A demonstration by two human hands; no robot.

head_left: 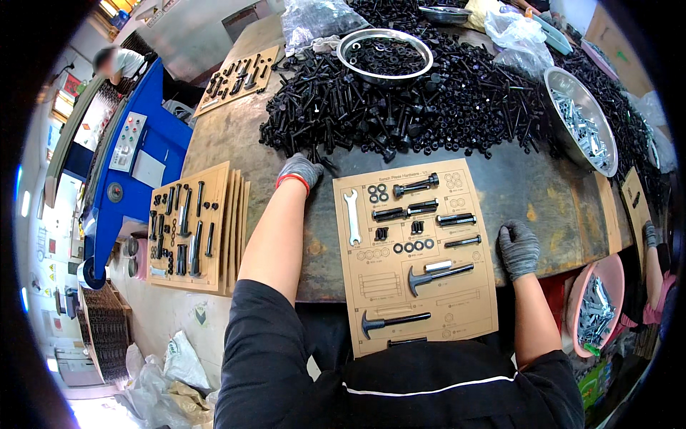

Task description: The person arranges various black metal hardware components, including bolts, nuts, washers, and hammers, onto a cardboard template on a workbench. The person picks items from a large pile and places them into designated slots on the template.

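My left hand (304, 170), in a grey glove with a red band at the wrist, is at the near left edge of a heap of black bolts and nuts (343, 107). Its fingers are bent in close beside a black bolt, and what they hold is hidden. Resting on the table, my right hand (519, 250), also gloved, lies just right of a cardboard hardware board (464, 293) with its fingers loosely laid out. On that board are an open-end wrench (353, 217), black bolts (416, 184), black washers (414, 247) and T-shaped black tools (441, 276).
Filled cardboard boards (187, 229) stand stacked at left; another board (238, 79) lies farther back. A steel bowl of washers (384, 53) sits on the heap. Silver parts fill a steel bowl (611, 154) and a pink basin (618, 279) at right. Other people are at both sides.
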